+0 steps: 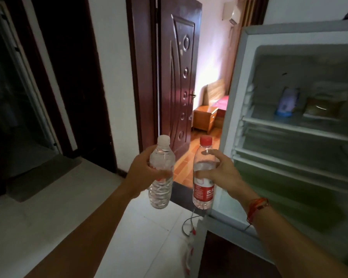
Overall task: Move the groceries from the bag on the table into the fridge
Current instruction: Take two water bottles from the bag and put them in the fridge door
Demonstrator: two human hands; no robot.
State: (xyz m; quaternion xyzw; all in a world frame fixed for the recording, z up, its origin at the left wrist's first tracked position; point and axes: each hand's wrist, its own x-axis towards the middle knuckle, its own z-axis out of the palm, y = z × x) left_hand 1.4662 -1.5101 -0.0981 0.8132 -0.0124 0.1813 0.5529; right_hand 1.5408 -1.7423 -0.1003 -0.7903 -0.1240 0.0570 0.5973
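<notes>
Grips white-cap bottle [161, 190] upright in left hand [143, 171], fingers curled round its middle. Holds red-cap bottle [203, 192] upright in right hand [223, 174], likewise. Carries them side by side, not touching, in the air just left of open fridge [235, 97], with pouch [287, 101] and packet [321, 109] on its shelf [289, 127].

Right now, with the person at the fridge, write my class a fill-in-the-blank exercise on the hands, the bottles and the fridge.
1. The left hand grips the left bottle, whose cap is ____.
2. The right hand holds the right bottle, whose label is ____.
3. The fridge stands ____.
4. The bracelet sits on the ____ wrist.

Missing words: white; red; open; right.
</notes>
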